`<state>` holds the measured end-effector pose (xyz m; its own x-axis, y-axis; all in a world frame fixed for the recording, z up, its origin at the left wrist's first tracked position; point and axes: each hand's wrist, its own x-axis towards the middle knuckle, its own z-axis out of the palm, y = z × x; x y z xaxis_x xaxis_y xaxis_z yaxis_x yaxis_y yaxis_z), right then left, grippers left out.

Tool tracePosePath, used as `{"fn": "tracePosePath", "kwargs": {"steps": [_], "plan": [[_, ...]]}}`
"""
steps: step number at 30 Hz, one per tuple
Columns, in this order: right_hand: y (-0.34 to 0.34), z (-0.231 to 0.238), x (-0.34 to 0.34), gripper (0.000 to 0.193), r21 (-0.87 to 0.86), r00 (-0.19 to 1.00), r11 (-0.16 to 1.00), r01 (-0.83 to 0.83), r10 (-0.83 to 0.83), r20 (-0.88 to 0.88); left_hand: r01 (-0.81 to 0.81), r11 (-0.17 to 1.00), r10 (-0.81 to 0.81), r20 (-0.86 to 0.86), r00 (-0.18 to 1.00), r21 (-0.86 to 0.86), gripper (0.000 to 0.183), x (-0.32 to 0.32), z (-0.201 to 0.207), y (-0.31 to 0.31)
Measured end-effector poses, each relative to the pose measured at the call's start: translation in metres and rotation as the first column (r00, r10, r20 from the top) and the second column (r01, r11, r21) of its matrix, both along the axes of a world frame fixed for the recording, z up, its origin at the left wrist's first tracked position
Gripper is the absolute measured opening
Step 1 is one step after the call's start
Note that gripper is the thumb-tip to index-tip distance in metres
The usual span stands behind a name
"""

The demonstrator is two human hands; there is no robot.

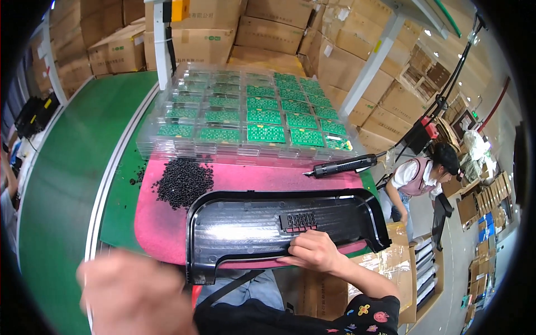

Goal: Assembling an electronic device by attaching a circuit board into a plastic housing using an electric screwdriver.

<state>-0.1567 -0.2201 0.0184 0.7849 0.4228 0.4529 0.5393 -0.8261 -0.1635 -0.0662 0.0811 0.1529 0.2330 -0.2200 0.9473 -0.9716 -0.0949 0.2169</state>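
Note:
A long black plastic housing [251,223] lies hollow side up on a pink mat [153,223] in front of me. Toward its right half sits a small black block with several digit-shaped openings [300,222] and a reddish lower edge. My right hand [311,251] has its fingers curled over the housing's near rim, just below that block. Low on the left, my left hand [131,290] is raised close to the camera, off the housing. Motion smears its fingers, so I cannot make out whether it holds anything.
Clear plastic trays [234,148] of green circuit boards [265,133] stand beyond the mat. A heap of small black parts [183,183] lies left, an electric screwdriver [343,166] right. A green conveyor belt [67,167] runs at left. Another person [419,176] works at right beside cartons.

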Motion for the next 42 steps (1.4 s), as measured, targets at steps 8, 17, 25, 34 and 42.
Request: {"fn": "tracePosePath", "kwargs": {"steps": [8, 17, 25, 34, 42], "plan": [[0.017, 0.058, 0.051, 0.023, 0.018, 0.99, 1.0, 0.015, -0.012, -0.138, 0.348, 0.441, -0.115, -0.332, 0.936, 0.827, 0.037, 0.135, -0.082, -0.082], [-0.05, 0.083, 0.214, 0.056, -0.22, 0.959, 0.938, 0.269, -0.282, -0.032, 0.581, 0.374, -0.188, -0.555, 0.811, 0.723, 0.043, 0.153, -0.112, -0.065], [-0.032, 0.109, 0.242, 0.088, -0.326, 0.672, 0.871, 0.367, -0.491, -0.555, 0.639, 0.407, -0.262, -0.587, 0.766, 0.653, 0.044, 0.15, -0.116, -0.064], [-0.019, 0.087, 0.146, 0.073, 0.519, 0.957, 0.804, 0.289, -0.225, -0.184, 0.634, 0.406, -0.277, -0.573, 0.771, 0.658, 0.042, 0.15, -0.116, -0.075], [-0.006, 0.069, 0.039, 0.07, 0.893, 0.968, 0.396, 0.216, 0.035, -0.249, 0.555, 0.637, -0.278, -0.512, 0.813, 0.535, 0.066, 0.114, -0.076, -0.103]]}}
